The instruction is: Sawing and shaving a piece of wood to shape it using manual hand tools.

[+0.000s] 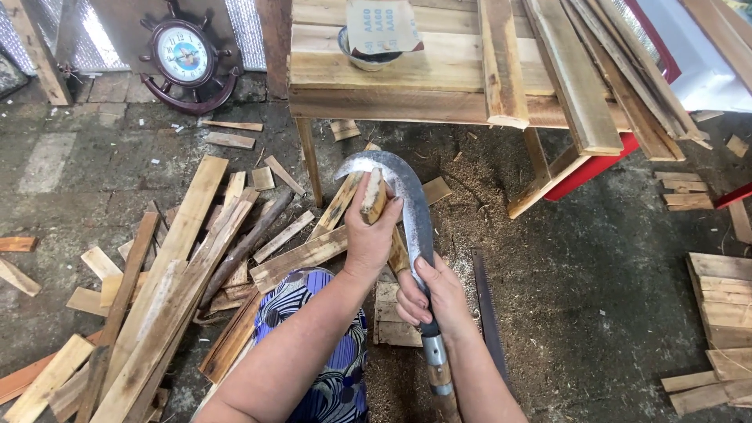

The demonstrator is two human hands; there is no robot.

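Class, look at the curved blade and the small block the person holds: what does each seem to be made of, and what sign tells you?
Curved blade: apparently steel, dull grey with a brighter worn sheen near the tip. Small block in the left hand: looks like raw, unfinished wood, pale tan with visible grain. The right hand grips the blade near its handle.

- Sickle [413,205]: curved grey steel blade, dull and scuffed, arching up and leftward below the wooden table [407,94]; its handle points down toward the viewer.
- Wooden block [373,196]: small, pale, rough-sawn piece, upright against the blade's inner curve, below the table's front edge.
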